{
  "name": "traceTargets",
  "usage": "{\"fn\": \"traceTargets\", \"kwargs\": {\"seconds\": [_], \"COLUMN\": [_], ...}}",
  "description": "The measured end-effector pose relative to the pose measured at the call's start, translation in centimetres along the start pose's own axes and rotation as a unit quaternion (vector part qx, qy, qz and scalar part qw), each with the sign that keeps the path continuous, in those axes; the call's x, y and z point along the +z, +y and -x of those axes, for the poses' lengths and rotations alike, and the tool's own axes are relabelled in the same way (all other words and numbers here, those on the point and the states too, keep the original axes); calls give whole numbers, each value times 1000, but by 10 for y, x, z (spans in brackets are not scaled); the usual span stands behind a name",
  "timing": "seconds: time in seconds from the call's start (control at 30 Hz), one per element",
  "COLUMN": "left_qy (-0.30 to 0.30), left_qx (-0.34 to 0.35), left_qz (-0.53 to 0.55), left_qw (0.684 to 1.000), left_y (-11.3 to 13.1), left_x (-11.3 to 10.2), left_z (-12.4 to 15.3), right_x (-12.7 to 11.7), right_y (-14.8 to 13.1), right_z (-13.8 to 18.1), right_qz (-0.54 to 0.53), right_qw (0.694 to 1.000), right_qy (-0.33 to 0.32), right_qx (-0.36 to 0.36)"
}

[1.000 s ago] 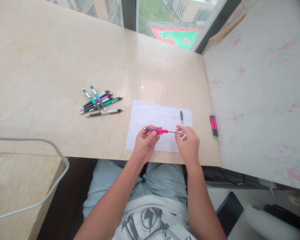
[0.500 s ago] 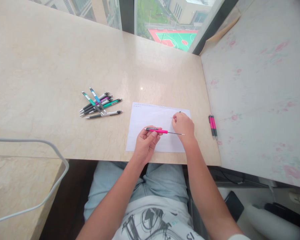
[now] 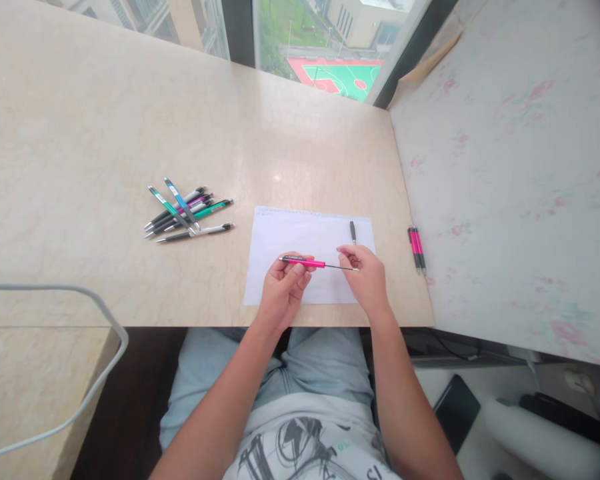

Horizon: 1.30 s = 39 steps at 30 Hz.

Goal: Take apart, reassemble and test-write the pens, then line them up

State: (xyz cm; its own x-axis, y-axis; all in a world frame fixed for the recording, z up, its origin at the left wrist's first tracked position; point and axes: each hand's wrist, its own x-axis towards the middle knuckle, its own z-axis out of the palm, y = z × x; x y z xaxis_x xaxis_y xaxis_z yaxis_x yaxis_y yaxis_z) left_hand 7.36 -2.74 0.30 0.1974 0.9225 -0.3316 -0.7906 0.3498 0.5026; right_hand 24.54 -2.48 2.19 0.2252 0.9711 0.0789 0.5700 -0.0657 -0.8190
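Observation:
My left hand is closed around the pink barrel of a ballpoint pen, held level above the paper. The pen's front end is off, and a thin dark refill sticks out to the right. Beside the refill tip is my right hand, its fingers curled together; whatever small thing they may pinch is too small to name. A black pen grip lies on the white sheet of paper, just beyond my right fingers.
Several pens lie in a loose pile on the table to the left. Pink pens rest side by side near the papered wall panel. A grey cable loops at the lower left.
My right hand has drawn back toward me, next to the refill tip, and the black grip now shows on the paper. My left hand still holds the pink pen. The view has shifted slightly.

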Motion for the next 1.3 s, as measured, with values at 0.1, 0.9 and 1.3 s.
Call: {"fn": "traceTargets", "kwargs": {"seconds": [0.1, 0.9, 1.3], "left_qy": [-1, -3, -19], "left_qx": [1, 2, 4], "left_qz": [4, 4, 13], "left_qw": [1000, 1000, 1000], "left_y": [0, 0, 0], "left_x": [0, 0, 1], "left_z": [0, 0, 0], "right_x": [1, -3, 4], "right_y": [-2, -26, -27], "right_z": [17, 45, 48], "right_qz": [-146, -357, -349], "right_qw": [985, 924, 927], "right_qy": [30, 116, 111], "right_qx": [84, 71, 77]}}
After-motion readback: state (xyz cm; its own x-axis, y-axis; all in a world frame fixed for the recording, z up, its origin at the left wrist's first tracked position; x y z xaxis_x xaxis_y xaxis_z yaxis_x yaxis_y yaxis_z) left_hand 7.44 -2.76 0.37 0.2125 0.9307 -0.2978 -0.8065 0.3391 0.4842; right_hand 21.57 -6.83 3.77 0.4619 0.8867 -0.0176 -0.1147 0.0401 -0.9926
